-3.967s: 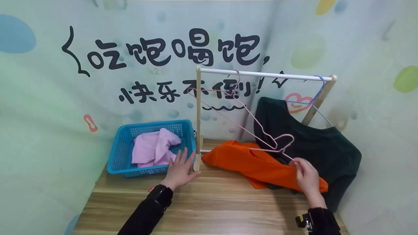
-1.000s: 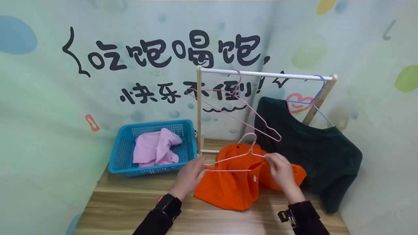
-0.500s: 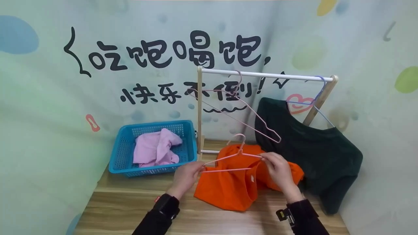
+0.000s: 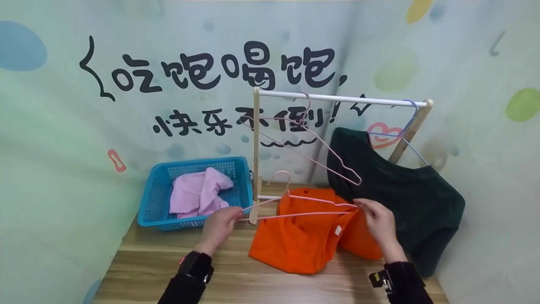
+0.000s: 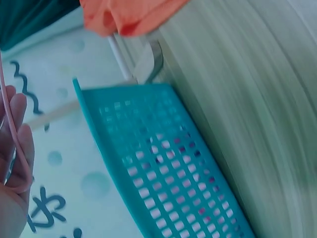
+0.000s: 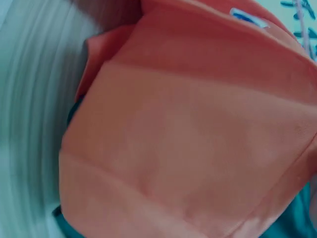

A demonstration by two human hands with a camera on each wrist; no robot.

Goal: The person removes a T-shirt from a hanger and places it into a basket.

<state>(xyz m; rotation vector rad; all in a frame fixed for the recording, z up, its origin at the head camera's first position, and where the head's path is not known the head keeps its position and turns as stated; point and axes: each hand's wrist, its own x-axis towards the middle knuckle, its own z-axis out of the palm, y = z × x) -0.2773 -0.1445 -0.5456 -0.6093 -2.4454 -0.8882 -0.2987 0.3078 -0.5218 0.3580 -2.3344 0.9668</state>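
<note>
Pink hanger point(image 4: 296, 215) in hands point(image 4: 378, 223), well below bar point(image 4: 342, 98)

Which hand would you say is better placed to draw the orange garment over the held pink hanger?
Probably the right hand: it pinches the hanger at the orange garment, whereas the left hand grips the opposite end, near the basket.

A lilac cloth point(image 4: 198, 192) lies in a blue basket point(image 4: 154, 198) before a black-lettered backdrop point(image 4: 63, 126)
</note>
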